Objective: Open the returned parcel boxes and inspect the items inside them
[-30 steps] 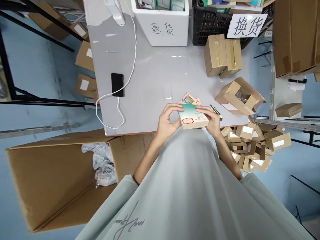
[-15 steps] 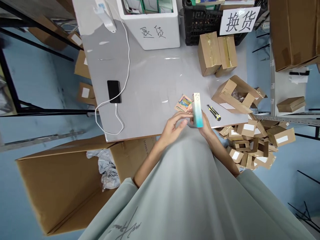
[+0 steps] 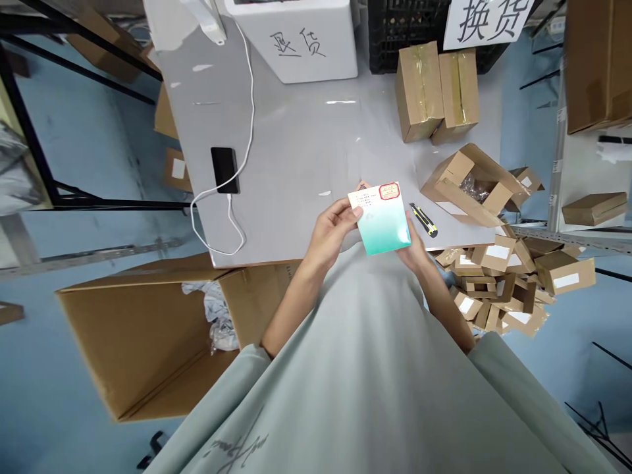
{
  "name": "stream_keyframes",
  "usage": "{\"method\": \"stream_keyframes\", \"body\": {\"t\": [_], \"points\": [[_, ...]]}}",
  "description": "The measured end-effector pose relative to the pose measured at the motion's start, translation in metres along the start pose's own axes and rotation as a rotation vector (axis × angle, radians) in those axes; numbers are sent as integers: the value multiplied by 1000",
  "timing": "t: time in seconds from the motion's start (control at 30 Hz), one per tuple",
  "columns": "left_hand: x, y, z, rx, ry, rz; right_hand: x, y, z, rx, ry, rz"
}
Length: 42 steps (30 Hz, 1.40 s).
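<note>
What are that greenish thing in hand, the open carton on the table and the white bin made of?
Greenish thing: probably coated card or paper, glossy, from its highlight.
Carton: matte brown cardboard, from its folded flaps.
White bin: smooth, likely plastic from its rounded edges, though foam is possible.

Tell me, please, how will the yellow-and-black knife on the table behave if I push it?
The knife would probably slide rather than roll, as it looks flattish and the table shines. Being slim, it is likely light; its straight body suggests stiffness.
</note>
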<state>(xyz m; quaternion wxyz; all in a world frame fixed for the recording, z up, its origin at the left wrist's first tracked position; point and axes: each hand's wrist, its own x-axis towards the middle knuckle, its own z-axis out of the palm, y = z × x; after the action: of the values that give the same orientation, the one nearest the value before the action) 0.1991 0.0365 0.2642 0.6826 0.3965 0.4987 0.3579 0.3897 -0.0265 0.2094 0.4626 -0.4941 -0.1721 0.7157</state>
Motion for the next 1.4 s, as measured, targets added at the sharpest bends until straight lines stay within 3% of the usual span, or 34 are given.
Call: {"method": "stream_keyframes", "body": {"t": [0.1, 0.27, 0.5, 0.77, 0.93, 1.07, 1.23, 1.4], "points": [[7, 0, 7, 51, 15, 31, -6, -8, -21, -47, 15, -44], [18, -1, 23, 97, 9, 29, -7, -20, -35, -174, 18, -191], [23, 3, 53, 129, -12, 63, 2, -43, -59, -211, 44, -203], [36, 1, 75, 134, -58, 55, 7, -62, -77, -205, 47, -206], [53, -14, 95, 51, -166, -22, 16, -73, -87, -159, 131, -222], [65, -16, 107, 56, -154, -66, 24, -87, -95, -187, 193, -264], [99, 0, 111, 101, -122, -170, 48, -111, -106, -197, 131, -297], [141, 35, 126, 111, -187, -16, 70, -156, -106, -153, 109, -378]]}}
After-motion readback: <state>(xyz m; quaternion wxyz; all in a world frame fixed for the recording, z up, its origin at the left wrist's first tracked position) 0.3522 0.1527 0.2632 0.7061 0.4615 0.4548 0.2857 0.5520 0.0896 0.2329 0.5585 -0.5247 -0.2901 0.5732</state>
